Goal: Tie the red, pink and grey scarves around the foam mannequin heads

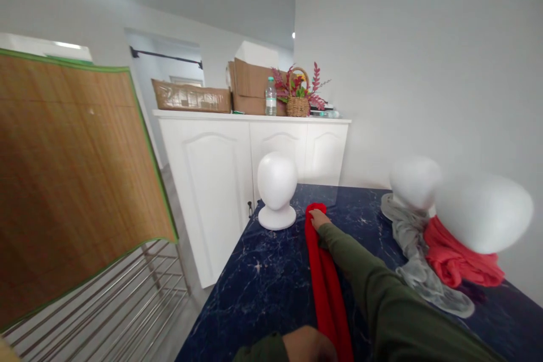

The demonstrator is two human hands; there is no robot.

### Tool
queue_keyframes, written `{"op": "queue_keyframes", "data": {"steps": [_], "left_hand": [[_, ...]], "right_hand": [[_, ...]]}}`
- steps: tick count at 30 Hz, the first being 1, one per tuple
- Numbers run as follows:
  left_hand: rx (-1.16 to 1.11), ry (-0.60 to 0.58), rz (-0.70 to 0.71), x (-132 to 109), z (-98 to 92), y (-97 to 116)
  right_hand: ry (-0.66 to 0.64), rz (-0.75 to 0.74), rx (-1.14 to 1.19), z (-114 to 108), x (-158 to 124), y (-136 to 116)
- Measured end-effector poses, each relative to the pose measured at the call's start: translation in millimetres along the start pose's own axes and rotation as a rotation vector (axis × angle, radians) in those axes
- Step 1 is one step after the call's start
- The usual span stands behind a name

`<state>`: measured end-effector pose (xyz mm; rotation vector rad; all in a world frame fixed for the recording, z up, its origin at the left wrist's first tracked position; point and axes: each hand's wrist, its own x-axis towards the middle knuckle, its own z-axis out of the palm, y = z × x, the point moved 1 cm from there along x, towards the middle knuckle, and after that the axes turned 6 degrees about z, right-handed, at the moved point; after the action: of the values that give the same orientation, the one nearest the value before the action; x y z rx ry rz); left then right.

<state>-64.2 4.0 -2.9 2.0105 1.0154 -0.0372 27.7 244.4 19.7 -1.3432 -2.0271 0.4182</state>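
Lengthwise over the dark blue tabletop [250,283], right of its middle, lies a red cloth [324,283] in a long, narrow strip, running from the near edge of view toward the far side. The right hand [319,218] reaches out to its far end, fingers bent onto the fabric; whether they pinch it or merely press on it, I cannot tell. The left hand [309,345] is low at the near end, overlapping the strip, its fingers cut off or hidden, so its grip cannot be told either. With one hand toward each end, the strip is probably being kept straight and flat.

Just left of the far end stands a white head form [278,184], upright and bare, its broad round foot presumably there to steady it. Farther right, two more forms serve as supports: a gray scarf [409,232] trails from the base of the rear form [416,181] onto the table, while a coral scarf [460,254] is bunched below the nearer form [486,212]. Beyond the table is a white cabinet [212,181], its top used for cardboard boxes [252,87].
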Motion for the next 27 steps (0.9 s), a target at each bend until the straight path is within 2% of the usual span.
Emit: {"op": "queue_keyframes", "data": {"steps": [3,6,8,10,11,14,16,18,20,24,27], "left_hand": [[0.064,0.201,0.11,-8.6,-7.8,-2.0],[0.12,0.414,0.391,-21.7,-13.7,3.4],[0.147,0.497,0.564,-29.2,-13.6,7.7],[0.146,0.535,0.616,-34.4,-10.2,9.2],[0.137,0.554,0.612,-36.0,-7.8,8.9],[0.102,0.588,0.57,-36.4,-1.4,6.2],[0.087,0.576,0.566,-33.2,-0.1,6.0],[0.083,0.565,0.559,-28.3,-2.3,7.8],[0.096,0.569,0.529,-23.1,-6.7,10.5],[0.138,0.617,0.449,-16.2,-16.1,13.0],[0.161,0.641,0.417,-14.9,-21.2,10.8]], "right_hand": [[0.12,0.02,0.006,-3.4,-0.3,2.9],[0.255,0.043,-0.018,-21.3,-18.8,15.5],[0.334,0.058,-0.053,-45.3,-47.5,31.5],[0.445,0.07,-0.108,-80.9,-87.9,52.4],[0.545,0.087,-0.149,-102.9,-110.6,64.0],[0.971,0.214,-0.286,-177.4,-174.6,100.3],[1.167,0.368,-0.322,-222.4,-202.2,124.5],[1.204,0.504,-0.296,-254.0,-212.8,146.4],[1.165,0.59,-0.243,-268.9,-210.4,163.2],[1.053,0.606,-0.153,-263.5,-194.6,175.3],[1.02,0.683,-0.164,-257.8,-191.9,175.9]]}}
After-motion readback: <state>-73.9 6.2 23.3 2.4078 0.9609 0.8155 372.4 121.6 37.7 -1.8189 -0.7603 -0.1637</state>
